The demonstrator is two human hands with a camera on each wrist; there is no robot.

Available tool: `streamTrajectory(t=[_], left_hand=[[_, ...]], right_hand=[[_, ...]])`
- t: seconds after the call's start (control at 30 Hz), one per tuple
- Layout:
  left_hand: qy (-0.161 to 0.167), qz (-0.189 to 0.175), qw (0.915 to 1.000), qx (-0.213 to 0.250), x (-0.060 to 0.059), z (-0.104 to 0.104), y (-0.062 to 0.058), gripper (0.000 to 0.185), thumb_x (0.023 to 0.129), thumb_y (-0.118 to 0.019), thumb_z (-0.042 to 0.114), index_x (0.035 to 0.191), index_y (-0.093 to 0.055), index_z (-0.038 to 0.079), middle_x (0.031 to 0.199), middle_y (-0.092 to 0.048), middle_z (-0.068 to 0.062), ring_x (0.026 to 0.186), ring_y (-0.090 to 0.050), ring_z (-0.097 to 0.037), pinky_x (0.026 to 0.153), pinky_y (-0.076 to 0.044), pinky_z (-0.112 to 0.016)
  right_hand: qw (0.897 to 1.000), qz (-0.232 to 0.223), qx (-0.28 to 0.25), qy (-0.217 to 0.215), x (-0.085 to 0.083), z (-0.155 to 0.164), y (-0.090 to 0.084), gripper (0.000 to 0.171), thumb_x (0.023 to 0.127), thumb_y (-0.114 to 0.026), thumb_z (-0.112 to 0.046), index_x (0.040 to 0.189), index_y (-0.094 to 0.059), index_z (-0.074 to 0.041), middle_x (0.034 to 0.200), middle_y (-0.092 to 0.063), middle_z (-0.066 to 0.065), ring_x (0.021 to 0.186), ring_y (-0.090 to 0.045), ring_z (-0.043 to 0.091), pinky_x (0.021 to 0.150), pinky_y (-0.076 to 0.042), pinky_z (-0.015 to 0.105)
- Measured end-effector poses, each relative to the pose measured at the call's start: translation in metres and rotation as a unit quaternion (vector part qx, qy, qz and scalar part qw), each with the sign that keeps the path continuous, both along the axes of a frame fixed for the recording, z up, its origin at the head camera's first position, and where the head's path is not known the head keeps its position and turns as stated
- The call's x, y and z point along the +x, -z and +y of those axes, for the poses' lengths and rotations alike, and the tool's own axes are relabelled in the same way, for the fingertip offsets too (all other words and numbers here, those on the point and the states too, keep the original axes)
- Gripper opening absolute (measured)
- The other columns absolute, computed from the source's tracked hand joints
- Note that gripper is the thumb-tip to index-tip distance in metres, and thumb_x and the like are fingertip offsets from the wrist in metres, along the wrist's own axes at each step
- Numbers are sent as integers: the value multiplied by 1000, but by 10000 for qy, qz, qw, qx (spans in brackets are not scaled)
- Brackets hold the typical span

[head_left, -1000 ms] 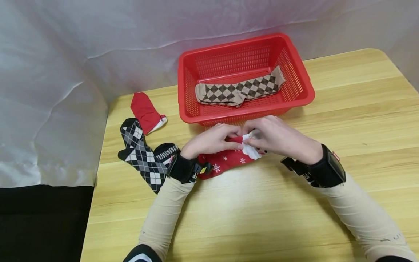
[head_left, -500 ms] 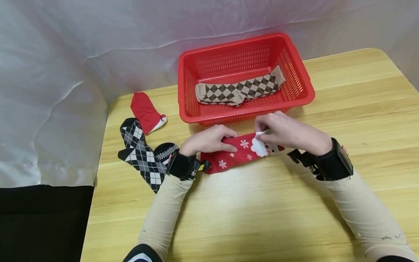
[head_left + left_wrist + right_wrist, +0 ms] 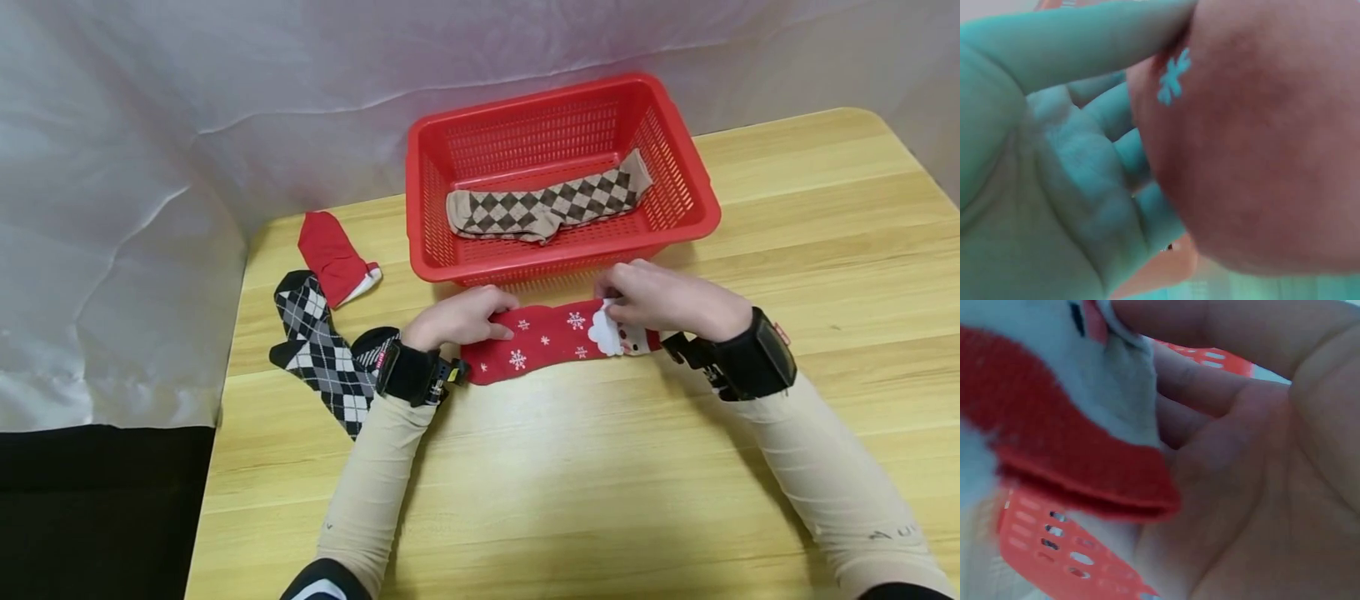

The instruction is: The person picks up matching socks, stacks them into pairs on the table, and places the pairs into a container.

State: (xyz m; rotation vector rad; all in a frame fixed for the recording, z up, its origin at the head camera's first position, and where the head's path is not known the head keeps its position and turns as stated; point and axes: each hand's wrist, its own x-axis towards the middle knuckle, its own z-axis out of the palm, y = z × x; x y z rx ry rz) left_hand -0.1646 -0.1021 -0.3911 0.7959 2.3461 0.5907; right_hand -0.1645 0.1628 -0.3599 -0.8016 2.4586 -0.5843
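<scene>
A red sock (image 3: pixel 551 340) with white snowflakes and a white-bearded face near its cuff stretches between my two hands in front of the basket. My left hand (image 3: pixel 467 318) pinches its left part between thumb and fingers; the left wrist view shows the red cloth (image 3: pixel 1260 150) filling the right side. At the bearded end, my right hand (image 3: pixel 660 298) pinches the upper edge. Close up in the right wrist view, the red-trimmed cuff (image 3: pixel 1072 444) hangs from the thumb and fingers, its opening toward the camera.
Behind the hands stands a red plastic basket (image 3: pixel 562 262) with a brown-and-beige argyle sock (image 3: pixel 547 204) inside. To the left lie a black, grey and white argyle sock (image 3: pixel 322 358) and a red sock with a white end (image 3: pixel 330 254). A pale curtain (image 3: pixel 337 92) hangs behind the table (image 3: pixel 585 500).
My right hand has moved right along with the cuff, and the sock now lies stretched out with more snowflakes showing. My left hand has shifted slightly left.
</scene>
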Motion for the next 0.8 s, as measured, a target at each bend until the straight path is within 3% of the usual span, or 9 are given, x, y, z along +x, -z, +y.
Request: streamTrajectory(t=[0.17, 0.3, 0.57, 0.8], left_hand=[[-164, 43, 9998, -114, -2, -6, 1, 8, 93, -67, 15, 93, -63, 8, 84, -57, -4, 83, -53, -18, 79, -40, -27], [-445, -24, 9986, -279, -1, -9, 0, 8, 94, -65, 15, 93, -62, 8, 88, -58, -6, 87, -54, -20, 81, -42, -28], [-841, 34, 9940, -693, 0, -8, -2, 11, 93, -66, 16, 97, -62, 7, 95, -59, -8, 90, -56, -21, 80, -45, -29], [-1204, 60, 9888, -875, 4, -7, -6, 15, 91, -70, 18, 97, -62, 7, 97, -60, -8, 90, -57, -21, 78, -47, -28]], right_hand=[[9998, -167, 83, -2, -5, 2, 8, 21, 89, -59, -2, 108, -67, 4, 89, -66, 11, 67, -54, 15, 59, -43, 28], [9995, -232, 203, 61, -9, 4, 14, 26, 90, -58, -2, 113, -66, 5, 92, -67, 13, 69, -54, 16, 60, -44, 28], [9993, -215, 258, 153, -16, 6, 23, 8, 92, -63, -8, 95, -67, -1, 74, -58, 6, 60, -49, 15, 58, -40, 28], [9994, -203, 181, 235, -21, 9, 28, 11, 91, -68, -13, 88, -65, -3, 75, -59, 6, 63, -53, 16, 60, -43, 28]])
